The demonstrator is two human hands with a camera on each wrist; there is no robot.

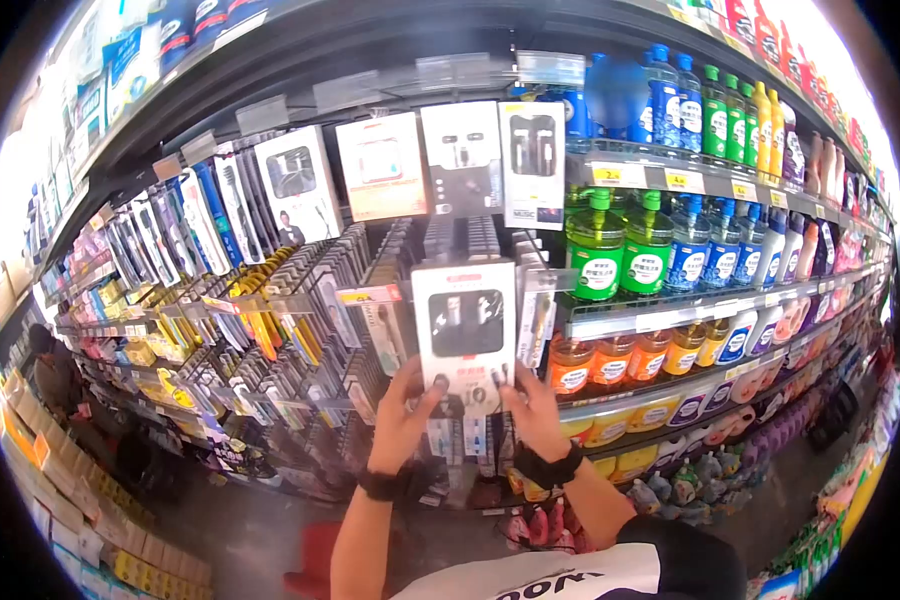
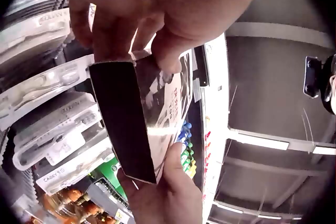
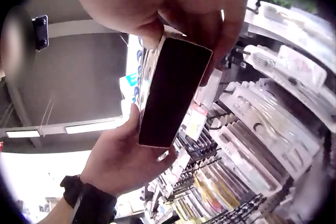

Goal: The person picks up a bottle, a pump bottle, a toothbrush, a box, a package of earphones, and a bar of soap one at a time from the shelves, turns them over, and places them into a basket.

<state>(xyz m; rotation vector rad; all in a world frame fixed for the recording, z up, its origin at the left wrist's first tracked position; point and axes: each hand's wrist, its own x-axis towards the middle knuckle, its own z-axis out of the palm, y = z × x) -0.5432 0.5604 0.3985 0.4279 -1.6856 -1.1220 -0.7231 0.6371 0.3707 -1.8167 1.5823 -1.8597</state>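
Observation:
Both hands hold up a white earphone box [image 1: 465, 385] with a dark window, upright in front of the hanging racks. My left hand [image 1: 402, 418] grips its lower left side, thumb on the front face. At the lower right side, my right hand [image 1: 536, 412] pinches it, fingers going behind. The box's black bottom face [image 2: 123, 119] shows between the hands in the left wrist view, and again as a dark end [image 3: 173, 95] in the right wrist view. Behind it on the rack hang similar boxes: a white one [image 1: 295, 215], an orange-and-white one [image 1: 382, 198] and a grey-white one [image 1: 460, 190].
Hooks with packaged toothbrushes [image 1: 195, 215] fill the left racks. Right shelves carry green bottles [image 1: 595, 262], blue bottles [image 1: 690, 255] and orange bottles [image 1: 572, 378]. A red object [image 1: 315, 565] is on the floor [image 1: 245, 530]. Stacked goods [image 1: 80, 510] line the lower left.

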